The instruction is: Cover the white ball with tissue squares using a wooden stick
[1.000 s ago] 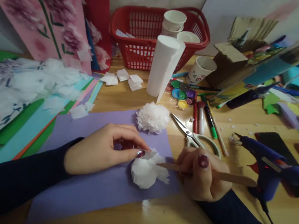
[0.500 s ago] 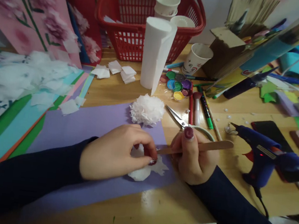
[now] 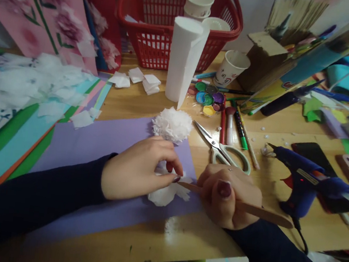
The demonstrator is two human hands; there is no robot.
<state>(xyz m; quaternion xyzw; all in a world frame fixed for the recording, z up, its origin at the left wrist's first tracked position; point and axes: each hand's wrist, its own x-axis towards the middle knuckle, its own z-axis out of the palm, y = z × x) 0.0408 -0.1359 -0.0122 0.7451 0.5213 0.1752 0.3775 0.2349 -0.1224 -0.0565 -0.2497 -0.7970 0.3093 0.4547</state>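
Note:
My right hand (image 3: pixel 230 196) is closed around a flat wooden stick (image 3: pixel 267 214), whose thin end points left to my left fingertips. My left hand (image 3: pixel 145 169) is pinched over white tissue paper (image 3: pixel 162 195) lying on a purple sheet (image 3: pixel 98 139); what sits between its thumb and finger is too small to tell. A ruffled white paper flower (image 3: pixel 172 125) rests just beyond my left hand, on the sheet's far edge. Open scissors (image 3: pixel 212 143) lie beyond my right hand.
A white paper roll (image 3: pixel 182 60) stands before a red basket (image 3: pixel 153 44). On the right are a blue glue gun (image 3: pixel 304 175) with its red light on and a dark phone (image 3: pixel 310 153). Pens and paint pots (image 3: pixel 208 99) lie behind the scissors. White tissue pieces (image 3: pixel 41 86) cover the left.
My right hand has turned and moved slightly down and right, so the stick's wide end now slopes down toward me. More of the scissors' handles shows. My left hand stays over the tissue.

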